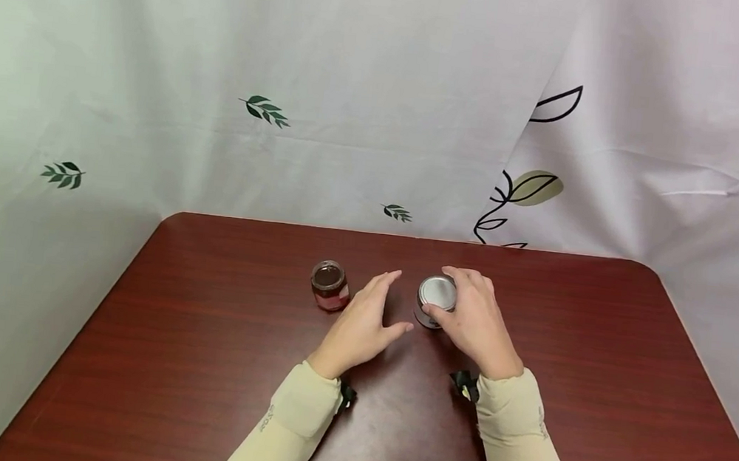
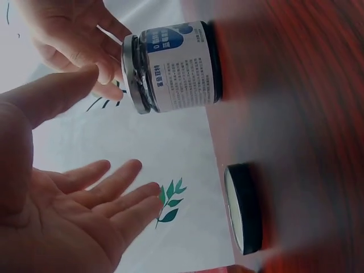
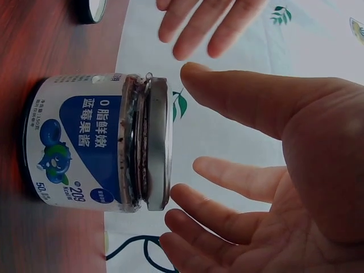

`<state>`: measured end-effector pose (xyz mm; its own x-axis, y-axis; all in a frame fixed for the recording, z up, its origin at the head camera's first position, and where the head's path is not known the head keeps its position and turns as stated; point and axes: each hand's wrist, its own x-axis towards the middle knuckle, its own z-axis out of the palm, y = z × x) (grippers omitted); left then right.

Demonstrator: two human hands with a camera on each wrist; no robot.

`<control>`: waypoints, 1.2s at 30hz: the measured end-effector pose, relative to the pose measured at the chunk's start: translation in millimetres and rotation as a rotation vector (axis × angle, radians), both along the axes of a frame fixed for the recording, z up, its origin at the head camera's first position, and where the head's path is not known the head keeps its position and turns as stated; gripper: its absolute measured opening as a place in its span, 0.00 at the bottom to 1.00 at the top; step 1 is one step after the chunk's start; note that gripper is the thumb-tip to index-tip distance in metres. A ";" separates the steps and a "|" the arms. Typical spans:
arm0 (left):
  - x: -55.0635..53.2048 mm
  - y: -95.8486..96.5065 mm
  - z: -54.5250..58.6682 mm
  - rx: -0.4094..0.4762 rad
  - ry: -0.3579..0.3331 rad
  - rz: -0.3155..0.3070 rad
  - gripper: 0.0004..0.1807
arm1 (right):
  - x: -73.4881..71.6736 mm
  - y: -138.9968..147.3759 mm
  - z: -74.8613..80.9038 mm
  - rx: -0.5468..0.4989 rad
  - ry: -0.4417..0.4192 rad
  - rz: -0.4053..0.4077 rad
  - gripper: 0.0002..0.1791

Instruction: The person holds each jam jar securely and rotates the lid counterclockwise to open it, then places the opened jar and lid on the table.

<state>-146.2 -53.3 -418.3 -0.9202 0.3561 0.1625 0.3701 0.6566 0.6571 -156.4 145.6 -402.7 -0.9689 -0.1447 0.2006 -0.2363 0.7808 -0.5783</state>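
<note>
Silver-lidded round glass jar (image 1: pixel 435 292) stands between the spread left hand (image 1: pixel 360 326) and spread right hand (image 1: pixel 477 321) in the head view. Left wrist view: pale-topped black disc (image 2: pixel 248 210) left of it; right wrist view: right fingertips (image 3: pixel 185 197) beside the lid (image 3: pixel 160 145), touch unclear.

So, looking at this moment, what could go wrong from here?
The silver lid may not be fully tightened on the blue-labelled jar, so lifting by the lid might pull it off.
The right hand surrounds the lid without a clear grip; closing it carelessly could nudge the jar.
The other jar, which looks uncovered, stands close beside the left hand; a sideways swing might tip it.
</note>
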 end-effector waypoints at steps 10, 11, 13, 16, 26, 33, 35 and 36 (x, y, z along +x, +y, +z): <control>-5.4 20.6 -2.4 0.040 -0.043 0.035 0.45 | -0.6 1.8 -1.0 0.001 -0.012 0.006 0.36; -5.9 22.5 -3.3 0.038 -0.052 0.040 0.45 | -0.7 1.7 -1.3 0.000 -0.012 0.007 0.36; -6.8 26.1 -4.7 0.030 -0.068 0.051 0.46 | -0.9 1.6 -2.1 -0.001 -0.010 0.011 0.36; -8.3 31.1 -6.8 0.024 -0.087 0.059 0.47 | -1.1 1.4 -3.1 0.001 -0.008 0.017 0.36; -11.8 39.5 -15.4 0.018 -0.124 0.065 0.50 | -2.9 0.6 -5.8 0.007 -0.016 0.020 0.36; -15.5 44.1 -22.5 0.029 -0.115 0.058 0.51 | -3.4 1.0 -6.9 0.004 -0.022 0.025 0.36; -16.1 46.1 -23.9 0.035 -0.115 0.055 0.51 | -3.5 0.9 -7.4 0.000 -0.024 0.028 0.36; -16.1 46.9 -24.5 0.036 -0.113 0.054 0.51 | -3.5 0.9 -7.6 -0.001 -0.026 0.029 0.36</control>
<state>-162.3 -6.4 -442.8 -0.9512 0.3010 0.0681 0.2567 0.6492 0.7160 -159.9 146.4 -410.3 -0.9691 -0.1729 0.1757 -0.2441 0.7730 -0.5856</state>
